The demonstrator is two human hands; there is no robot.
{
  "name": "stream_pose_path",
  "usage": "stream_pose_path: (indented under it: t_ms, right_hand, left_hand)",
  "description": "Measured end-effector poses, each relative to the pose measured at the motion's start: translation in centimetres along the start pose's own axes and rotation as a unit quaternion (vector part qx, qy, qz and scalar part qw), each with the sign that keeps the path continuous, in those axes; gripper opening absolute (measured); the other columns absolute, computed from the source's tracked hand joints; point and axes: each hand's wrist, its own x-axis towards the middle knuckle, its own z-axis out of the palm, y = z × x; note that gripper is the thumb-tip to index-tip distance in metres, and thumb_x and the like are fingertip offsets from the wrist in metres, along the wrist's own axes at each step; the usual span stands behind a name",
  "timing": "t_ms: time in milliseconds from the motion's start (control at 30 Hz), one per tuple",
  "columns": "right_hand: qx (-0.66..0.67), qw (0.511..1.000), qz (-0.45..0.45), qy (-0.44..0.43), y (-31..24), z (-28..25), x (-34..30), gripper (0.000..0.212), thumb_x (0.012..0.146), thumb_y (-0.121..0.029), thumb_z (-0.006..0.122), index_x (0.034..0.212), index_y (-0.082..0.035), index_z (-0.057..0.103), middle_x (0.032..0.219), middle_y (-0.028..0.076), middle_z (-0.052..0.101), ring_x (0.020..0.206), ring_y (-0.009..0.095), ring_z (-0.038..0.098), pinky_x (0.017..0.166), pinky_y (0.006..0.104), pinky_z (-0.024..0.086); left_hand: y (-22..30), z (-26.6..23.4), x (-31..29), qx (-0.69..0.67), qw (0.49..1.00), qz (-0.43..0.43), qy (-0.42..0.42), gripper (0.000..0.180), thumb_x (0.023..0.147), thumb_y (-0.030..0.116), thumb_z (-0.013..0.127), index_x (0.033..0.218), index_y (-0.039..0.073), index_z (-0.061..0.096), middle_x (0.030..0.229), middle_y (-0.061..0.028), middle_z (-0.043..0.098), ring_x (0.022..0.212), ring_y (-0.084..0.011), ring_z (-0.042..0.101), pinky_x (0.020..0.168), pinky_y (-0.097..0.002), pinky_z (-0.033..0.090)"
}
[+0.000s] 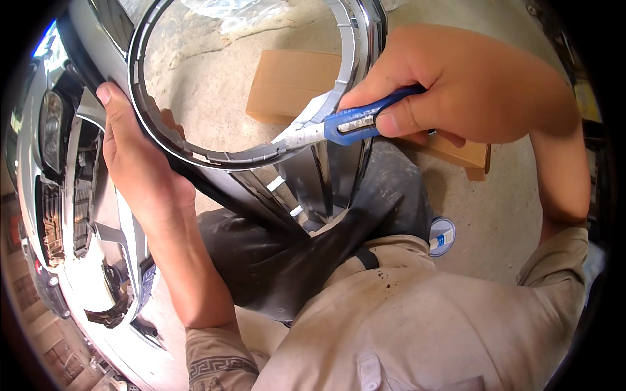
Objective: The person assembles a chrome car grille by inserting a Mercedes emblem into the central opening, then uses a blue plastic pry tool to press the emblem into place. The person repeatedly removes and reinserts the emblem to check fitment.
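A dark plastic car trim panel with a large ring-shaped opening [225,159] rests across my lap, its slatted lower part between my legs. On the ring's left side my left hand [140,159] is closed around the rim, thumb on the outer edge and fingertips showing inside. My right hand [456,85] grips a blue utility knife [352,127] from the right. The knife's pale blade end points left and meets the ring's lower right inner edge. Whitish, uneven strips show along that edge near the blade. Part of the knife's handle is hidden in my palm.
Seen through the ring, a cardboard box [287,81] lies on the concrete floor beneath clear plastic sheeting [238,13]. More cardboard [466,155] lies beyond my right knee. A round container [443,236] stands beside my leg. At left is a car with its front exposed [55,137].
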Motion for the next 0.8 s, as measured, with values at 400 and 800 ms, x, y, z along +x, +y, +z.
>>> stream_pose_path:
  t_ms: [400, 800]
  right_hand:
    - [0.104, 0.985, -0.060, 0.123, 4.2, 1.5, -1.3, 0.036, 0.094, -0.011, 0.066, 0.128, -0.002, 0.069, 0.074, 0.007, 0.067, 0.058, 0.011, 0.062, 0.053, 0.0216, 0.048]
    - [-0.235, 0.890, -0.260, 0.290, 4.6, 4.1, -1.8, 0.043, 0.077, -0.002, 0.075, 0.119, -0.012, 0.075, 0.071, 0.011, 0.061, 0.059, 0.030, 0.056, 0.054, 0.0378, 0.041]
  left_hand:
    - [0.1, -0.3, 0.0, -0.030, 1.000, -0.005, -0.007, 0.038, 0.104, 0.043, 0.059, 0.082, 0.013, 0.057, 0.065, 0.0054, 0.047, 0.053, -0.0049, 0.042, 0.047, -0.0220, 0.032]
    - [0.5, -0.3, -0.4, -0.019, 1.000, 0.000, -0.011, 0.039, 0.106, 0.043, 0.057, 0.082, 0.012, 0.058, 0.063, 0.0056, 0.050, 0.050, -0.0043, 0.043, 0.047, -0.0213, 0.033]
